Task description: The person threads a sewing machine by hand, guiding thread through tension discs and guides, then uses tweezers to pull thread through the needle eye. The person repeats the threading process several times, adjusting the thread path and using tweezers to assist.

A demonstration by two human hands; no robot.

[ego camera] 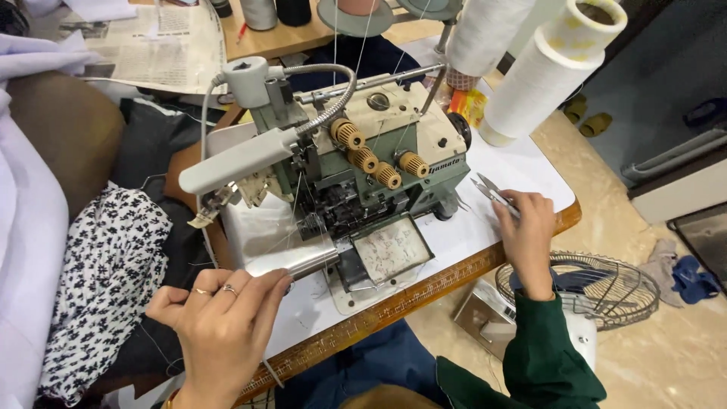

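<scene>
A green and cream overlock sewing machine (379,163) with several tan tension knobs stands on a white table (515,170). My left hand (223,322), with rings on two fingers, pinches a thin thread near the machine's shiny front plate (291,261). My right hand (526,231), in a dark green sleeve, holds small metal thread snips (492,191) at the machine's right side, on the table near its edge.
Large white thread cones (541,72) stand at the back right. A black-and-white floral cloth (106,280) lies at the left over dark fabric. A wire-guard floor fan (598,284) sits below the table's right edge. Newspaper (159,45) lies behind the machine.
</scene>
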